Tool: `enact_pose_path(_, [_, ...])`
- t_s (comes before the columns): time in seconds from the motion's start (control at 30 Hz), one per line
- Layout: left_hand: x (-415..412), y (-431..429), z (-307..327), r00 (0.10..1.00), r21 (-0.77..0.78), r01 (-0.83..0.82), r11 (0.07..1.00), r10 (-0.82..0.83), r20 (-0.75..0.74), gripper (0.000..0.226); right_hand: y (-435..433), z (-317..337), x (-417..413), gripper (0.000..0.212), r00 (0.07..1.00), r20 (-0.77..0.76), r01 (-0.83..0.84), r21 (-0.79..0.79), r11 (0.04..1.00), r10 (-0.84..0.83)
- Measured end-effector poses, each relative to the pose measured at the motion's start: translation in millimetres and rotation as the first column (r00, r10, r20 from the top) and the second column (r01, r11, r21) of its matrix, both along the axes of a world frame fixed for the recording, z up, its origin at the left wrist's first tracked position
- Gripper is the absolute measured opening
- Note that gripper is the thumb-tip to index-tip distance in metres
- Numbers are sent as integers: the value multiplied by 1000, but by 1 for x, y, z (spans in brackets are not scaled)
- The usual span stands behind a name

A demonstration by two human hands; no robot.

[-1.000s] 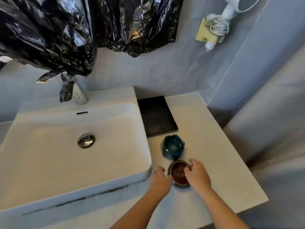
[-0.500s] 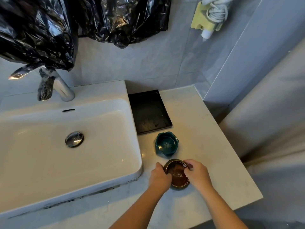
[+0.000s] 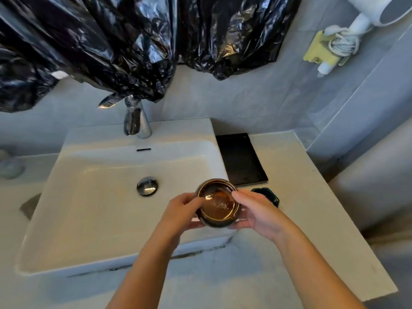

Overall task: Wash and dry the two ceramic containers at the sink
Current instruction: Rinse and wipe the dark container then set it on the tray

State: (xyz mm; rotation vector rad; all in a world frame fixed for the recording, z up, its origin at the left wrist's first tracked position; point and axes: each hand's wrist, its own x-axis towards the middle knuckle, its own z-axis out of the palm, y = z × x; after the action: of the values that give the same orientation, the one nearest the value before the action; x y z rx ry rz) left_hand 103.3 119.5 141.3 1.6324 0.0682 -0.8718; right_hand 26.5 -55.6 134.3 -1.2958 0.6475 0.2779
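A round brown ceramic container [image 3: 217, 202] with a gold rim is held in the air over the right edge of the white sink [image 3: 100, 197]. My left hand [image 3: 180, 211] grips its left side and my right hand [image 3: 256, 212] grips its right side and underside. The second container, dark teal [image 3: 268, 195], stands on the counter just behind my right hand, which hides most of it. The chrome tap [image 3: 138, 121] at the back of the sink is not running.
A black rectangular tray [image 3: 240, 161] lies on the pale counter [image 3: 301, 197] right of the sink. Black plastic sheeting [image 3: 111, 41] hangs over the wall above the tap. A white hair dryer [image 3: 356, 25] hangs at the upper right. The drain plug [image 3: 147, 185] sits mid-basin.
Both hands have lifted the brown container off the counter and carried it left over the sink's edge. The teal container stayed in place.
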Motion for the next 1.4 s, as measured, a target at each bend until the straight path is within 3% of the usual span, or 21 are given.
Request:
enact_pose_path(0.07, [27,40,-2,992,-88,-58,994,48,-118,18,34,0,36,31,997,-19,-74,-36,997,73])
enact_pose_path(0.13, [56,77,-15,974,-96,-166,982,147,-174,18,65,2,74,37,989,-1,-142,-276,951,147])
enact_pose_path(0.2, [85,108,-28,945,-70,-281,957,263,-197,20,92,16,114,43,979,157,-13,-594,804,132])
enact_pose_path(0.3, [125,135,-40,924,-30,-349,937,338,-178,23,127,48,179,47,845,461,250,-789,561,272])
enact_pose_path(0.4, [155,143,-41,932,-65,-340,938,327,-154,24,146,61,247,50,765,362,202,-920,335,532])
enact_pose_path(0.47, [169,141,-40,936,-93,-333,938,317,-152,23,151,60,281,37,759,255,157,-965,212,600])
enact_pose_path(0.53, [180,139,-40,938,-117,-328,937,309,-157,21,156,57,300,7,737,264,255,-961,105,623])
enact_pose_path(0.6, [190,136,-41,944,-141,-311,940,288,-159,20,157,52,310,11,724,316,393,-919,10,614])
enact_pose_path(0.7, [200,132,-44,957,-147,-273,951,253,-140,22,156,51,315,7,707,368,493,-869,-49,604])
enact_pose_path(1.23, [204,115,-51,969,-237,-240,941,218,-115,20,138,70,324,14,760,339,339,-935,106,555])
enact_pose_path(1.3, [202,117,-52,965,-243,-256,935,234,-118,21,135,69,313,22,766,344,300,-939,171,543])
enact_pose_path(1.4, [196,123,-56,954,-263,-295,919,268,-136,22,128,46,264,29,755,549,394,-817,420,359])
